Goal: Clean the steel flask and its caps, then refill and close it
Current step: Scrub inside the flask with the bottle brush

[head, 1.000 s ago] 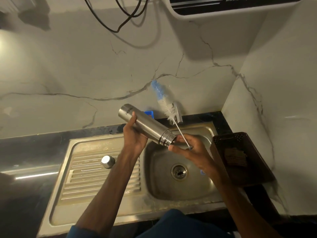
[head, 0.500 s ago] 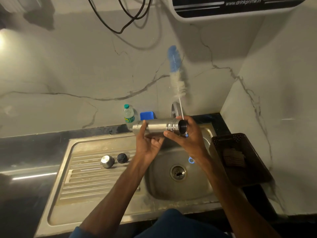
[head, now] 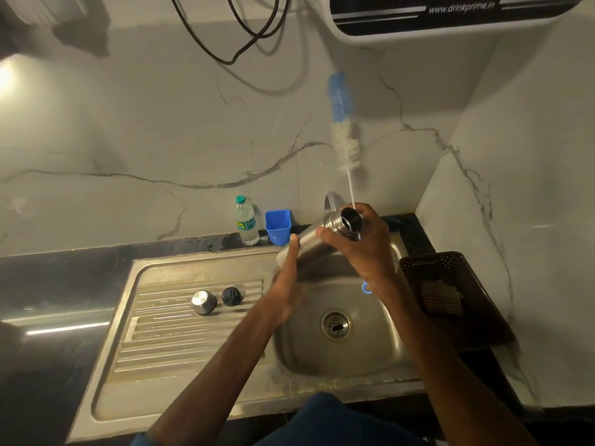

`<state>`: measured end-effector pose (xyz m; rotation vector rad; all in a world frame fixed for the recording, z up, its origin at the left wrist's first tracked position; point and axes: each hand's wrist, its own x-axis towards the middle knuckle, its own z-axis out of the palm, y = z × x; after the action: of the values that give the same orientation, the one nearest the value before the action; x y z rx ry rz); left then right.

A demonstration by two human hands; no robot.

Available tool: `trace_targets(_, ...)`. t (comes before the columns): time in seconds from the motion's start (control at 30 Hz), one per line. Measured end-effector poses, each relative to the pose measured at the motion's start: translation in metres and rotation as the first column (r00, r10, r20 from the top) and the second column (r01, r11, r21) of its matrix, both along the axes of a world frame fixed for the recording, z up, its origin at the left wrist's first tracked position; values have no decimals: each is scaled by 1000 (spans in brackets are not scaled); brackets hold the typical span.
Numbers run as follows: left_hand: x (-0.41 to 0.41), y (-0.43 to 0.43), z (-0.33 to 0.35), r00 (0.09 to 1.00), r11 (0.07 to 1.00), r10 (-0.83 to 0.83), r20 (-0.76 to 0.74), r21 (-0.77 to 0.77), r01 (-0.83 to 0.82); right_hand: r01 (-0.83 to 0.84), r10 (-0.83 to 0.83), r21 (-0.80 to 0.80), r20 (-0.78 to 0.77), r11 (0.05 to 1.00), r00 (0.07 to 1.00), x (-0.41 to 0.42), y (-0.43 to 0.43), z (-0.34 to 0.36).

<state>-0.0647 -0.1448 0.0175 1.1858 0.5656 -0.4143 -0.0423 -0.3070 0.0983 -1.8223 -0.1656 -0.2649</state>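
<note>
- Since the earlier frame, the cylindrical steel flask has tilted mouth-up over the steel sink basin.
- The blue-and-white bottle brush is outside it.
- Fingers of the left hand clamp its body; those of the right hand clamp its neck and the brush stem.
- Interior scrub likely next.

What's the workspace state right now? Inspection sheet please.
Surface: steel sink, dark counter around it.
Job's things: steel flask uncapped, tilted over sink; steel cap and black cap on drainboard; bottle brush outside flask, bristles up.
Clutter: water bottle, blue cup by wall; dark basket right of sink.
Hands: left hand grips flask body; right hand holds brush stem beside flask mouth.
Cables: black cables looped on wall.
Surroundings: marble wall, water purifier overhead.
</note>
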Motion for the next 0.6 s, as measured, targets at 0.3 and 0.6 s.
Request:
trace_targets(0.3,3,8,24,832,889,-307,462,453,76,73,-60,102,-127,992,990,1,-6,-4)
trace_targets(0.6,17,-6,34,629,640,-611,481,767,35,17,12,150,-191,988,982,-1,-1,-1)
